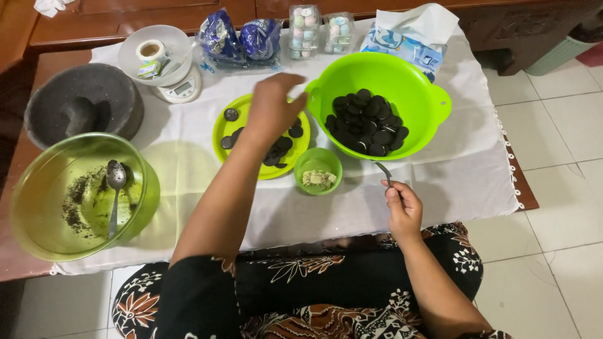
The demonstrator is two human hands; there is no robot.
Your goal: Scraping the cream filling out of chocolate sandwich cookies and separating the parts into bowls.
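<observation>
The left hand (271, 108) hovers over the green plate (224, 129) mid-bench, fingers loosely curled above the dark cookie halves (277, 149) directly underneath (can't tell if they're pinching one), while the right hand (402, 210) grips a small spoon (384, 172) near the front edge.

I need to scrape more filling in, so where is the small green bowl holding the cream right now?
In the head view, the small green bowl sits mid-table on the white cloth, just below the gap between the flat green plate and the large green bowl of dark biscuits.
</observation>
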